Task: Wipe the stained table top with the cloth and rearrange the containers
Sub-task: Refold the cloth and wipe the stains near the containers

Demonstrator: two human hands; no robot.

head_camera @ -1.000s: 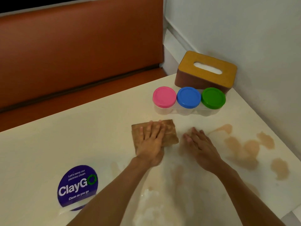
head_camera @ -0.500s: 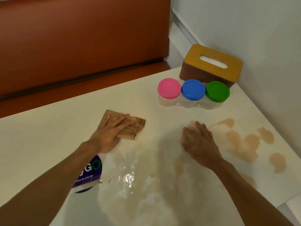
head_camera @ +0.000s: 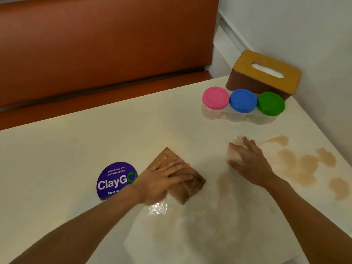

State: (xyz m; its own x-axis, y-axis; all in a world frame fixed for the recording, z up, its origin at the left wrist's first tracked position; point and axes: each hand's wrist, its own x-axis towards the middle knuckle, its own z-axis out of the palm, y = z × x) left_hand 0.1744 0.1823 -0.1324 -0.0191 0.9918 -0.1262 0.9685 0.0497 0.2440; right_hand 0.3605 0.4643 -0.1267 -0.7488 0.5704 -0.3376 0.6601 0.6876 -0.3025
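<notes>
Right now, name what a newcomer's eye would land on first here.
Brown stains blotch the right side of the cream table, beside the flat right hand. The left hand presses a brown cloth near a purple ClayGo sticker. Pink, blue and green lids line up before a tissue box.

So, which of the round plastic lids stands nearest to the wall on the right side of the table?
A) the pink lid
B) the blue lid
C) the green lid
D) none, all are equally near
C: the round green plastic lid sits at the right end of the row, past the round blue plastic lid and the round pink plastic lid.
</notes>
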